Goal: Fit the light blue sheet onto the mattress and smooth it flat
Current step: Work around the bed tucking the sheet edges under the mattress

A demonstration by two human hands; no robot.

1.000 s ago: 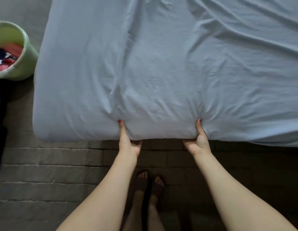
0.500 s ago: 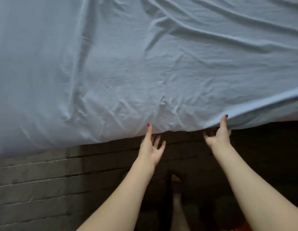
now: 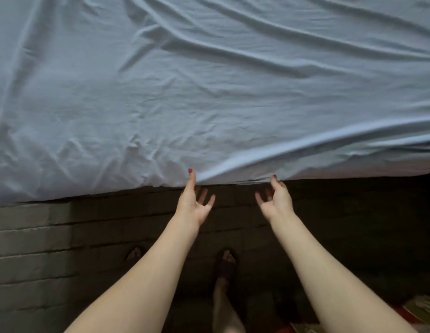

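The light blue sheet (image 3: 209, 104) covers the whole mattress, which stays hidden beneath it. Long folds cross its upper right, small creases mark the near middle, and a raised ridge runs rightward from the near edge. My left hand (image 3: 194, 203) is at that edge, thumb tip against the fabric, fingers spread below it. My right hand (image 3: 275, 200) hovers a little to the right, thumb at the hem, fingers apart and holding nothing.
Below the bed edge lies a dark floor of brick-like tiles (image 3: 41, 248). My feet in dark sandals (image 3: 227, 263) stand close to the bed. Something with red and pale patches (image 3: 418, 308) lies on the floor at the bottom right.
Both hands have let go of the sheet edge they gripped and shifted right along the bed, fingers now spread. The view moved right; the green bucket left the frame.
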